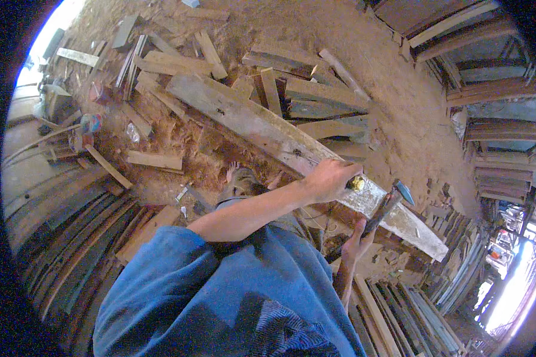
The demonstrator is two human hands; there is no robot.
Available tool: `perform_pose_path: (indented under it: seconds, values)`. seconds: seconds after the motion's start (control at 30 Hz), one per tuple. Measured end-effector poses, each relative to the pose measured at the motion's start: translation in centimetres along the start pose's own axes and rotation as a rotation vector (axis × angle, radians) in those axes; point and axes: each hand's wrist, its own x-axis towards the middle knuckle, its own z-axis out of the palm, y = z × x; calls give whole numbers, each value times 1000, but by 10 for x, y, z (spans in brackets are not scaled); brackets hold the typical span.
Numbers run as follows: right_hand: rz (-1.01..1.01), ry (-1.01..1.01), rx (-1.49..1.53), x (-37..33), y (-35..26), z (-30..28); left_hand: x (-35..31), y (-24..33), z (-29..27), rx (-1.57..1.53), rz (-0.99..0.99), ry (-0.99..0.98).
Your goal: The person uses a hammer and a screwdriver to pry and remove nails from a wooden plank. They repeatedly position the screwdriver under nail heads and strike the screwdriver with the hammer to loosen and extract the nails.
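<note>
A long, weathered board (250,122) slants across in front of me, from far left to near right. My left hand (333,178) is closed in a fist over the board. A small, shiny yellow thing (357,183) shows at the fist's right side; its kind is unclear. My right hand (357,241), at the board's near edge, grips the dark handle of a hammer (387,211). The bluish metal head is up, over the board's right part. Whether the head touches the board, I cannot tell.
Offcuts and short planks (315,89) lie heaped beyond the board. More boards are stacked at lower left (83,250) and lower right (405,315). Shelved timber (500,137) stands along the right. My bare foot (232,171) is on the reddish, dusty ground.
</note>
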Motion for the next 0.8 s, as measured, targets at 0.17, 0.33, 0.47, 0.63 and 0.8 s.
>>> perform_pose_path:
  seconds: [0.17, 0.33, 0.47, 0.63, 0.8]
  values:
    - [43, 46, 83, -10, -12, -10, -3, -4, -2, -37, -15, 5]
    - [-224, 134, -150, -22, -42, -12, -3, -14, -8, -103, 38, 135]
    - [-225, 99, -8, -42, -67, -29, -3, -26, -5, -61, -68, 96]
    - [-248, -65, 527, -49, -74, -37, -7, -46, 14, -87, -136, 68]
    - [-335, -234, -600, -40, -97, -48, -11, -62, 25, -68, 8, 121]
